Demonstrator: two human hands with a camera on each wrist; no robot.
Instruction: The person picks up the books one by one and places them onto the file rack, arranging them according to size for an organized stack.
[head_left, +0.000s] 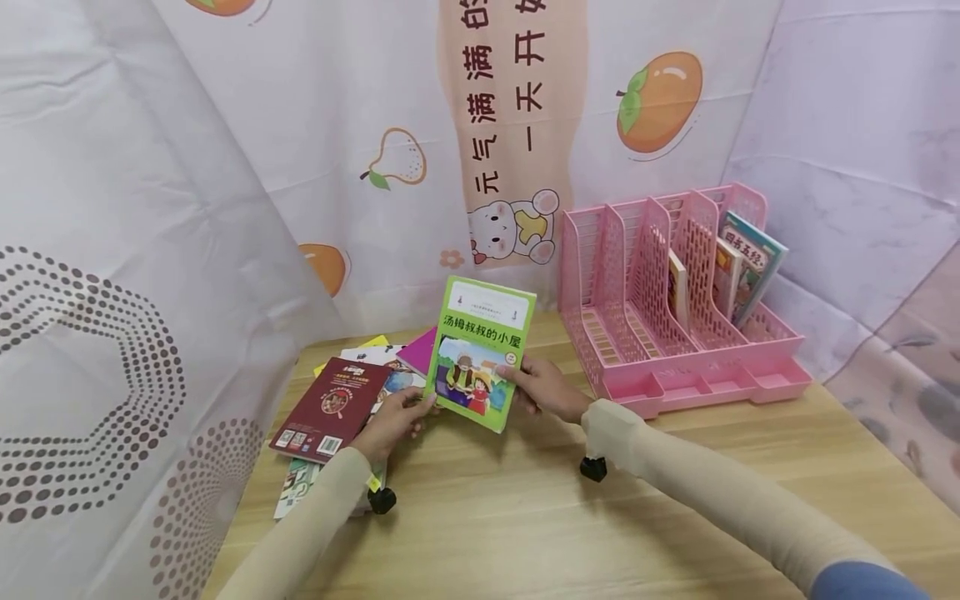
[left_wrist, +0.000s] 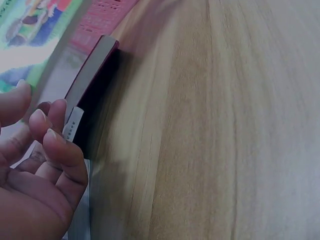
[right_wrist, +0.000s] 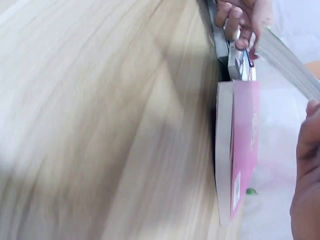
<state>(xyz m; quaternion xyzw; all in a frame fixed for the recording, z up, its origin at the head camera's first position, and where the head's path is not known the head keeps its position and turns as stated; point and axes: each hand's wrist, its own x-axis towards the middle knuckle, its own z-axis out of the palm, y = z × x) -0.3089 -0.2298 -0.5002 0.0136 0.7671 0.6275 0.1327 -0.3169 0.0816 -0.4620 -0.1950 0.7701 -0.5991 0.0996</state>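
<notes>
A green picture book [head_left: 482, 321] is held up over the table, its illustrated cover facing me and slightly tilted. At its lower left corner my left hand [head_left: 390, 423] pinches it, thumb in front in the left wrist view. My right hand [head_left: 551, 388] grips its right edge, thumb on the cover. In the right wrist view the book's page edge [right_wrist: 287, 60] runs between both hands. Just beyond my left hand, a dark red book [head_left: 337, 408] tops a loose pile with a magenta book [head_left: 418, 352] sticking out behind.
On the right stands a pink file rack [head_left: 697, 367] with several upright slots and small front trays. A thin book [head_left: 677, 287] leans in one slot, and a few picture books [head_left: 752, 258] lean in the rightmost. A printed curtain [head_left: 360, 83] hangs behind the wooden table [head_left: 510, 517].
</notes>
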